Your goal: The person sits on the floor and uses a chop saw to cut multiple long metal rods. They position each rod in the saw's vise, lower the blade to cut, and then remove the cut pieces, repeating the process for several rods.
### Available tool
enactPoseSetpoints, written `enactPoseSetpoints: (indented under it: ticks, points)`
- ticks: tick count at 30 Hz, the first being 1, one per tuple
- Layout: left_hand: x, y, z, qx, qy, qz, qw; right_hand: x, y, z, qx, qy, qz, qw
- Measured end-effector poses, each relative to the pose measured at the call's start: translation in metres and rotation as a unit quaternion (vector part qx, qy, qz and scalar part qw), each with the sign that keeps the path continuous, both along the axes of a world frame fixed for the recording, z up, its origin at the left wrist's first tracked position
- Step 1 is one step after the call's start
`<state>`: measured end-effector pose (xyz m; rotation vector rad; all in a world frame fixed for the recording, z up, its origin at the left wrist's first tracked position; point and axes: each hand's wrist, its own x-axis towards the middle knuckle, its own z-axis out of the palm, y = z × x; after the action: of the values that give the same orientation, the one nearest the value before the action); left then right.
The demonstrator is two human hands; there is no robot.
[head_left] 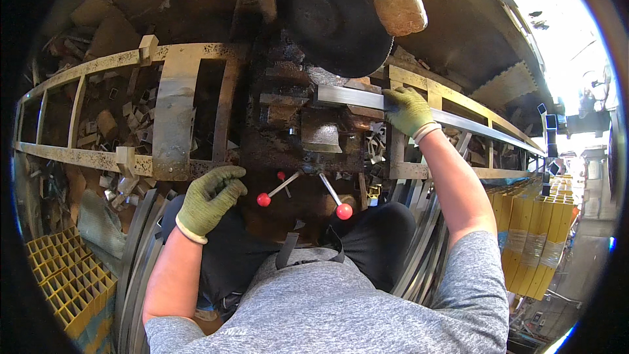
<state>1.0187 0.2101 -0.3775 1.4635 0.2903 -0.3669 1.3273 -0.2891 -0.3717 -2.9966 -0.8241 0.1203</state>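
My right hand (407, 110), in a green work glove, presses on a long grey metal bar (472, 126) that lies across the saw table and runs off to the right. The bar's left end (341, 96) sits under the dark round cut-off saw blade (327, 23). My left hand (211, 198), also gloved, hangs with loosely curled fingers just left of the vise handles with red ball knobs (264, 200), holding nothing. The second red knob (344, 210) is lower right, near my knees.
A rusty welded steel frame (164, 118) spans left of the saw vise (321, 134). Small metal offcuts (124, 183) litter the ground under it. Yellow grid pieces (65, 275) lie lower left, yellow wrapped bundles (531, 236) at right. Curved metal strips (419, 242) lean beside my legs.
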Motion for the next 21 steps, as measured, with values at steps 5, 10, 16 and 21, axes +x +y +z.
enactPoseSetpoints:
  ticks: [5,10,16,21]
  points:
    - [0.013,-0.025,-0.008,0.031,-0.021,-0.044,0.998,0.003,0.014,0.004,-0.089,0.019,-0.025,0.996]
    - [0.018,-0.051,-0.032,0.226,-0.119,-0.177,0.950,0.005,0.029,0.023,-0.162,0.053,-0.022,0.985]
    - [0.036,-0.078,-0.057,0.410,0.054,-0.382,0.826,0.006,0.035,0.034,-0.193,0.078,-0.012,0.978]
    - [0.018,-0.097,-0.008,0.336,0.010,-0.253,0.907,0.009,0.031,0.036,-0.185,0.073,-0.003,0.980]
